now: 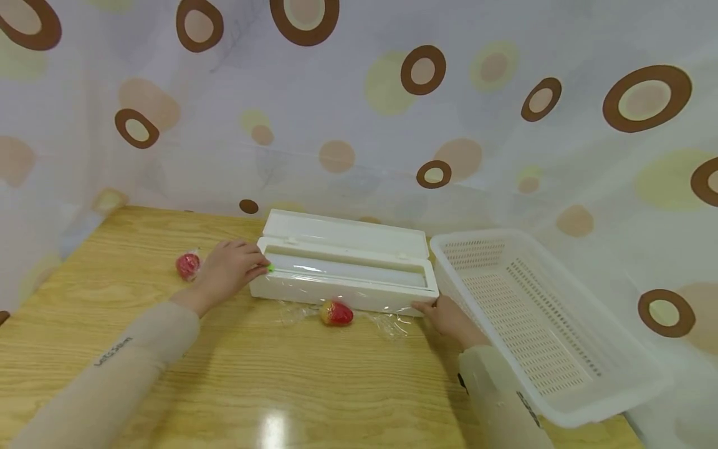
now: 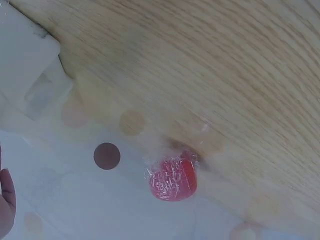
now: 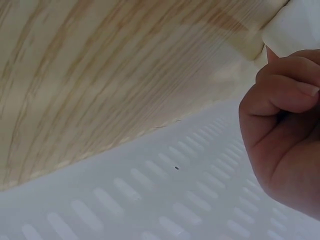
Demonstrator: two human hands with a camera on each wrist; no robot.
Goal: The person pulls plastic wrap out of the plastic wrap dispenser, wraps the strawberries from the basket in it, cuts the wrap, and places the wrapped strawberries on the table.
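Note:
A white cling film dispenser point(image 1: 331, 292) stands on the table with its lid point(image 1: 348, 236) tipped back, a film roll point(image 1: 359, 272) lying inside. At its left end my left hand point(image 1: 231, 269) pinches a small green slide cutter point(image 1: 270, 267). My right hand point(image 1: 449, 317) grips the lower right corner of the dispenser; its curled fingers show in the right wrist view. Clear film point(image 1: 392, 324) hangs out over the front edge onto the table. On that film lies a red and yellow toy fruit point(image 1: 338, 313).
Left of the dispenser sits a red fruit point(image 1: 187, 265) wrapped in film, also seen in the left wrist view. A white slotted basket point(image 1: 521, 236) stands close on the right, beside my right forearm. Behind the wooden table point(image 1: 314, 386) hangs a dotted curtain point(image 1: 336, 93).

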